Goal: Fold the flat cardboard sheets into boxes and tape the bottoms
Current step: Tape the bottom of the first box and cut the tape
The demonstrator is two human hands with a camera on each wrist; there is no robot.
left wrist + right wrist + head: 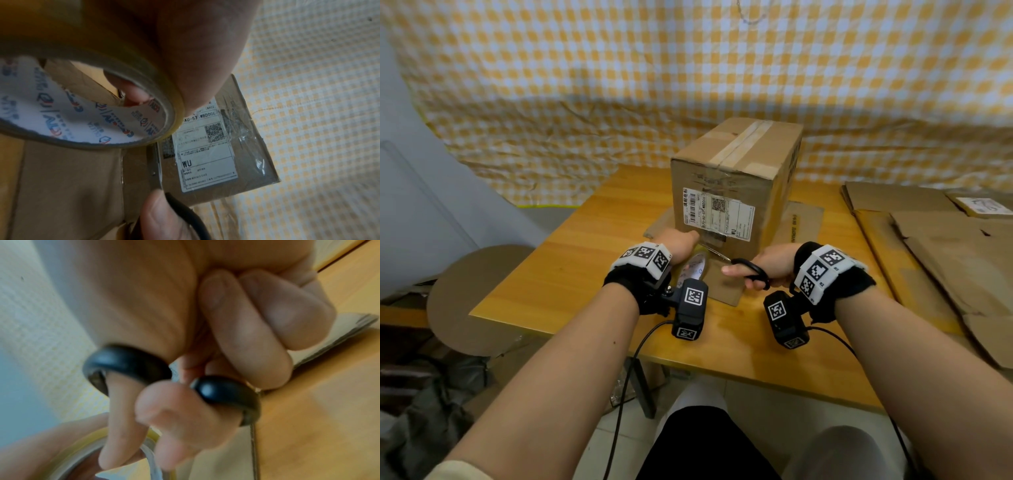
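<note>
A folded cardboard box (736,178) stands on the wooden table (571,260), clear tape along its top seam and a white shipping label (207,151) on its near face. My left hand (679,245) grips a roll of clear tape (693,269) at the foot of that face; a fingertip (133,92) shows inside the roll (98,100). My right hand (767,267) holds black-handled scissors (750,270) with fingers through the loops (131,363). The blades (155,164) point toward the tape between roll and box.
Flat cardboard sheets (935,246) lie stacked at the table's right side, and another sheet (801,219) lies under the box. A yellow checked cloth (619,85) hangs behind. A round brown stool (479,298) stands left of the table.
</note>
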